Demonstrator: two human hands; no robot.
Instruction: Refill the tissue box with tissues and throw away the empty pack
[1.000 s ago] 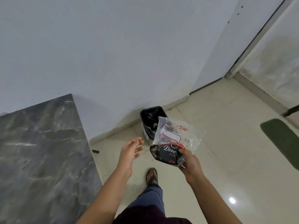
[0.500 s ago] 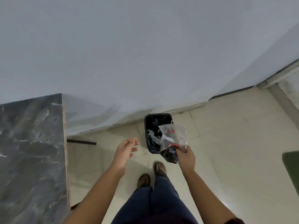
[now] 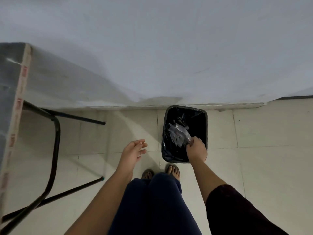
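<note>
A black bin (image 3: 203,119) lined with a black bag stands on the floor against the wall. My right hand (image 3: 196,150) reaches over its near rim and pinches the clear, crumpled empty tissue pack (image 3: 178,134), which hangs inside the bin's opening. My left hand (image 3: 133,152) hovers to the left of the bin above the floor, fingers apart and holding nothing. The tissue box is out of view.
A grey marble-look table (image 3: 10,92) with black metal legs (image 3: 55,143) stands at the left. A white wall rises behind the bin. My feet in sandals (image 3: 172,171) stand on the pale tiled floor (image 3: 262,167) just before the bin.
I have stepped up to the bin and my view has tilted down. My right hand has lowered the pack from above the bin's front into its opening. My left hand stays open.
</note>
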